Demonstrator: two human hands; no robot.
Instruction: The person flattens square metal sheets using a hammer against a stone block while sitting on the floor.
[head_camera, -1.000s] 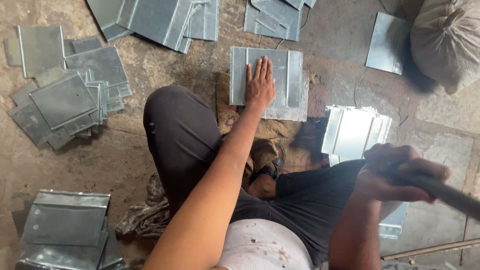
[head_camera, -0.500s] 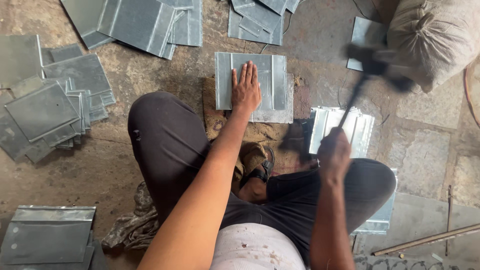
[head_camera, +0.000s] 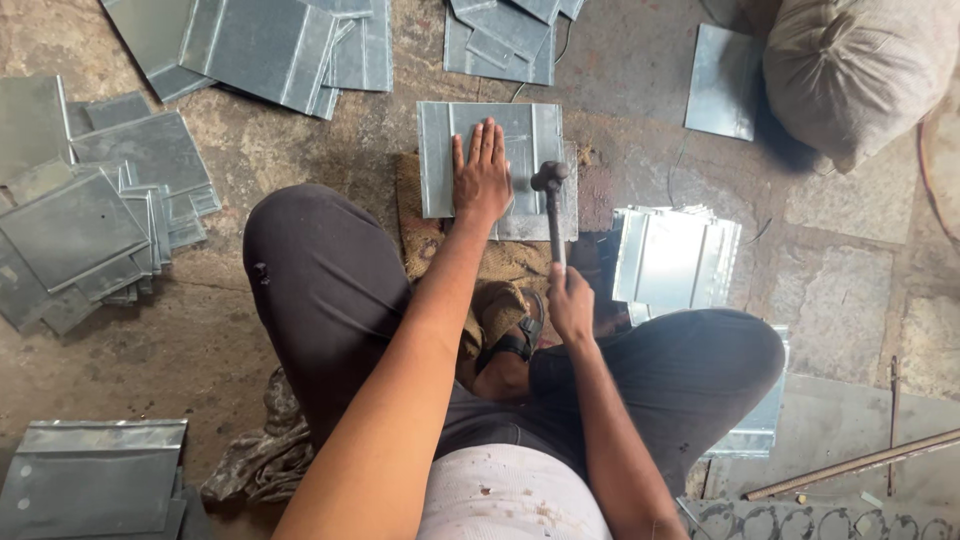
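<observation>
I sit cross-legged on the floor. My left hand (head_camera: 482, 172) lies flat, fingers together, pressing on a grey metal sheet (head_camera: 440, 150) with folded ridges that rests on a brown mat (head_camera: 425, 240) in front of me. My right hand (head_camera: 570, 305) grips the handle of a hammer (head_camera: 551, 195). The hammer's head sits down on the sheet just right of my left hand.
Piles of similar grey sheets lie at the left (head_camera: 80, 230), top left (head_camera: 270, 50), top middle (head_camera: 510, 35) and bottom left (head_camera: 95, 480). A brighter stack (head_camera: 675, 255) is at my right knee. A stuffed sack (head_camera: 860, 70) sits top right; a rod (head_camera: 850, 465) lies lower right.
The hammer swung from raised at my right side, up over the sheet, then down onto it. My left hand stayed pressed on the sheet.
</observation>
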